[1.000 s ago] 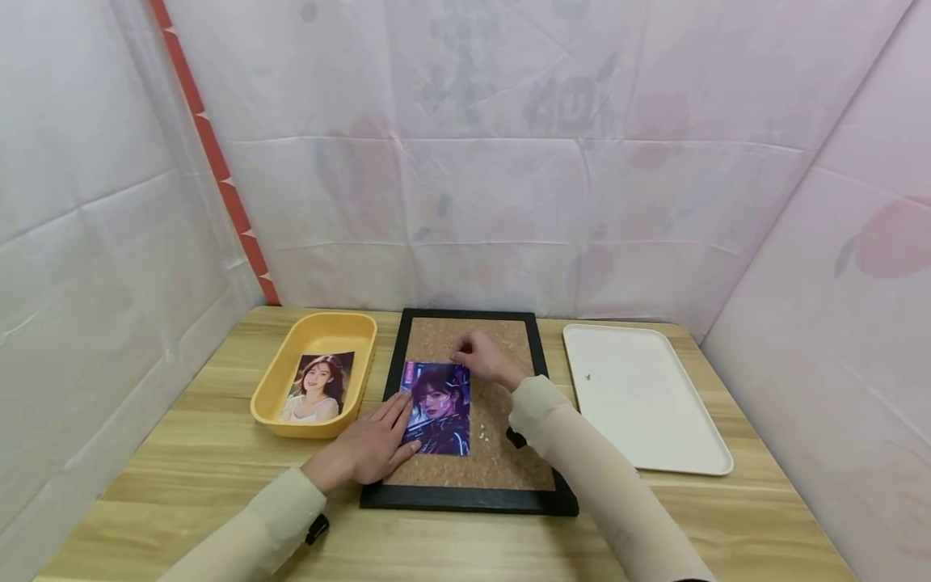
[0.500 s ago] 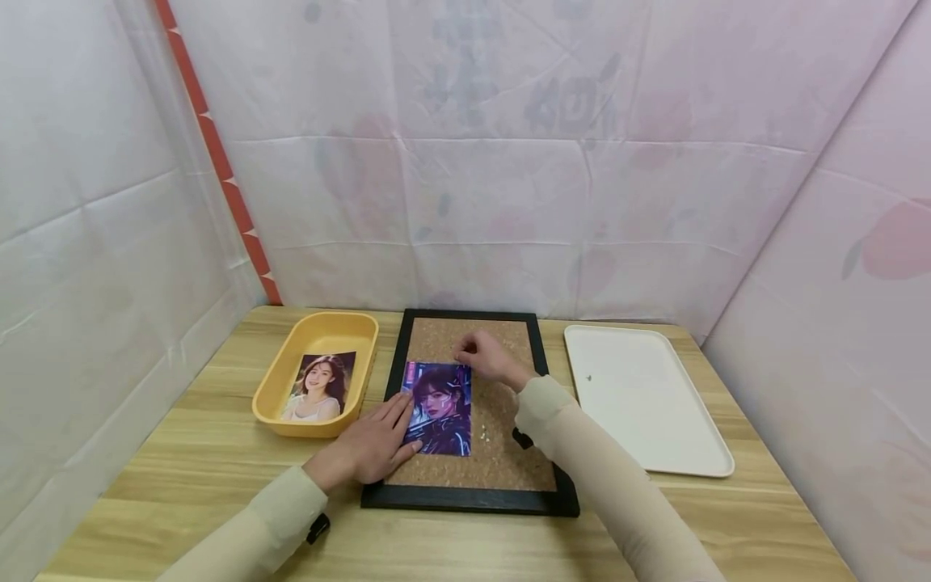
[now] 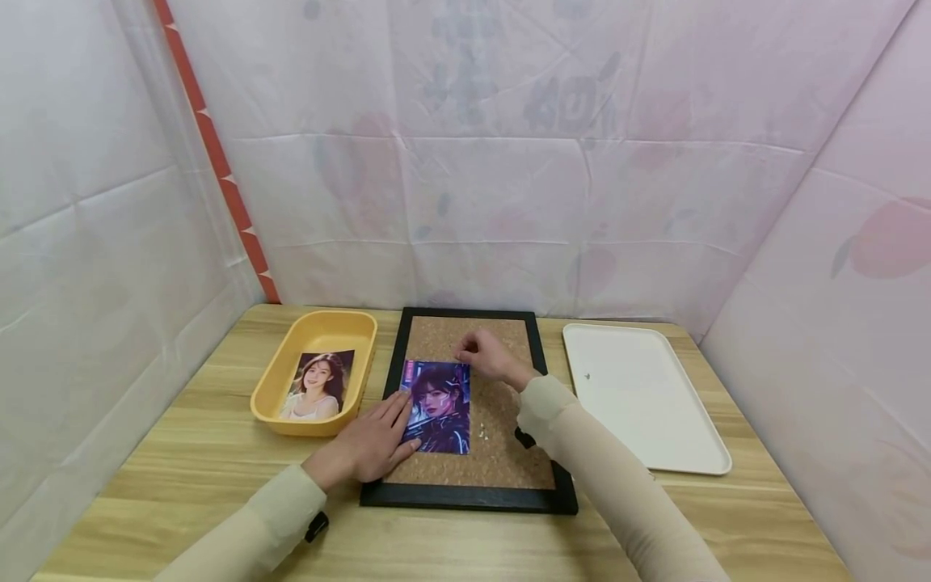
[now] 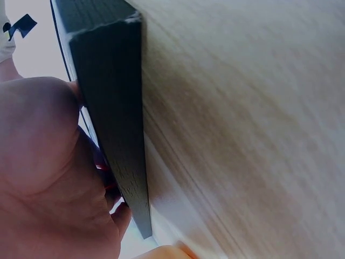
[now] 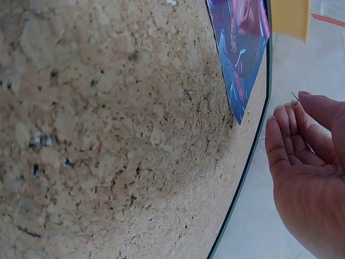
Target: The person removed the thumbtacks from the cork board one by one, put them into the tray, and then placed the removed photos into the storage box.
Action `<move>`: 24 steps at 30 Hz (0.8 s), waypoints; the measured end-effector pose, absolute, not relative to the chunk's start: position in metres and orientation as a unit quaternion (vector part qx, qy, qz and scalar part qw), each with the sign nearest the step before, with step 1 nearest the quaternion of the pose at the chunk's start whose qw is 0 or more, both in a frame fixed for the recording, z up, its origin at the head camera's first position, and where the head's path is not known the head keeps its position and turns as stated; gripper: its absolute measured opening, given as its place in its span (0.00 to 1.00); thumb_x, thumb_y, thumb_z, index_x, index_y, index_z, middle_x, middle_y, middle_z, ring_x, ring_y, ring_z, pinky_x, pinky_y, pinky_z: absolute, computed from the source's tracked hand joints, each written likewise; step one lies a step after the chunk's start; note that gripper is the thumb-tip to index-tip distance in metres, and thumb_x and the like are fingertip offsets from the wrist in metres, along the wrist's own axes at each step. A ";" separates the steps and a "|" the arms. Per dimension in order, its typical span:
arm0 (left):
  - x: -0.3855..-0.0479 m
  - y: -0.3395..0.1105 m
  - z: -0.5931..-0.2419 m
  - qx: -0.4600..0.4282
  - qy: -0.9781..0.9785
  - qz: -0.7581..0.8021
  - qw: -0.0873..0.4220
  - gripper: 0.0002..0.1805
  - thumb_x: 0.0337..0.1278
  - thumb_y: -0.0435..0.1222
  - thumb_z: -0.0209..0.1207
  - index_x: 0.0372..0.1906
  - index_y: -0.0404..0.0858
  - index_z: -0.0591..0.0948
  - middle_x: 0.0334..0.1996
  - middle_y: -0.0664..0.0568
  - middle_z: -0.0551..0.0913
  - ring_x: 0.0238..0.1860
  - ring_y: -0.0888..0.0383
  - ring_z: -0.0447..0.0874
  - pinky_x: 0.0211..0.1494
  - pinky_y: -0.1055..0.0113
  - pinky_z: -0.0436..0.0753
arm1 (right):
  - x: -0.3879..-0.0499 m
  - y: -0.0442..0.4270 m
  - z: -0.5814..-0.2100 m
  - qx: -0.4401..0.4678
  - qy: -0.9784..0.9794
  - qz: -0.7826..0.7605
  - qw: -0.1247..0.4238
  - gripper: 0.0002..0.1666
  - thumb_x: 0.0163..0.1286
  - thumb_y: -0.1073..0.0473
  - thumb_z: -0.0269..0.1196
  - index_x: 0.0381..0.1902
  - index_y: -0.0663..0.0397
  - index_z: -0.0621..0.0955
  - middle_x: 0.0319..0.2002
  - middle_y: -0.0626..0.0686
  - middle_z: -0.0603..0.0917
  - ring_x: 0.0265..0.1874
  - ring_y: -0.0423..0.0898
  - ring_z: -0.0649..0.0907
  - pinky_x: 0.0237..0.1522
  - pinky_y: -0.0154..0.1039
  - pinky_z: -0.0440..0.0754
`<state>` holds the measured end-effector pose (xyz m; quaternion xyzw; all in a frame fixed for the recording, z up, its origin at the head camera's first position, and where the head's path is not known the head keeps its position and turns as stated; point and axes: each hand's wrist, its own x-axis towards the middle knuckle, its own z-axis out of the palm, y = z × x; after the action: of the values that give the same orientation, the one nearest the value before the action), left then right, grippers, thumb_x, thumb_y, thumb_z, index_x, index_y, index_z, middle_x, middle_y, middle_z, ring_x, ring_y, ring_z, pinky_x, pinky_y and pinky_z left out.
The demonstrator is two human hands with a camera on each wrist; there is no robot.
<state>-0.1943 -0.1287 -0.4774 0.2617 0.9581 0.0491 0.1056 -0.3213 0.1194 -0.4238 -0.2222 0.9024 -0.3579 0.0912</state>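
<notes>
A purple-blue photo print [image 3: 438,408] lies on a black-framed corkboard [image 3: 509,469], toward its left side. My left hand [image 3: 369,443] rests flat on the print's left edge and the frame, fingers straight. At the print's upper right corner, my right hand [image 3: 490,356] pinches a small pin between thumb and forefinger. In the right wrist view the pin [image 5: 295,97] shows only as a thin metal point; its head is hidden by the fingertips. That view has the hand apart from the print's corner. Small shiny bits [image 3: 483,434] lie on the cork right of the print.
A yellow bin [image 3: 320,323] at left holds a portrait photo [image 3: 318,386]. To the right lies a white tray [image 3: 647,396] with one tiny dark item [image 3: 587,377] on it. All stand on a wooden table [image 3: 182,477], with cloth walls [image 3: 502,194] around it.
My right hand has shifted very slightly to the right at the print's corner. The left hand and the print stay where they were.
</notes>
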 end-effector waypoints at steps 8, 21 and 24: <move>-0.190 -0.127 -0.471 0.258 0.958 0.052 0.112 0.43 0.79 0.60 0.39 0.81 0.33 0.53 0.83 0.41 0.47 0.82 0.44 0.43 0.81 0.47 0.52 | -0.321 0.121 -0.423 -0.234 0.898 -0.360 0.093 0.08 0.76 0.66 0.61 0.41 0.63 0.86 0.34 0.52 0.85 0.33 0.44 0.79 0.38 0.37 0.79; -0.193 -0.129 -0.478 0.265 0.957 0.054 0.105 0.42 0.79 0.60 0.40 0.82 0.34 0.53 0.83 0.41 0.47 0.82 0.43 0.44 0.81 0.47 0.52 | -0.317 0.128 -0.421 -0.239 0.895 -0.366 0.085 0.07 0.76 0.65 0.61 0.37 0.60 0.85 0.31 0.50 0.83 0.30 0.42 0.77 0.33 0.35 0.76; -0.193 -0.129 -0.477 0.265 0.957 0.051 0.105 0.42 0.79 0.60 0.40 0.81 0.34 0.53 0.83 0.41 0.47 0.82 0.43 0.44 0.81 0.47 0.52 | -0.317 0.129 -0.421 -0.237 0.895 -0.366 0.089 0.08 0.77 0.64 0.61 0.38 0.62 0.85 0.32 0.50 0.82 0.30 0.42 0.77 0.33 0.35 0.76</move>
<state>-0.1932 -0.1292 -0.4768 0.2649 0.9572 0.0509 0.1050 -0.3167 0.1292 -0.4205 -0.2368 0.8955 -0.3662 0.0894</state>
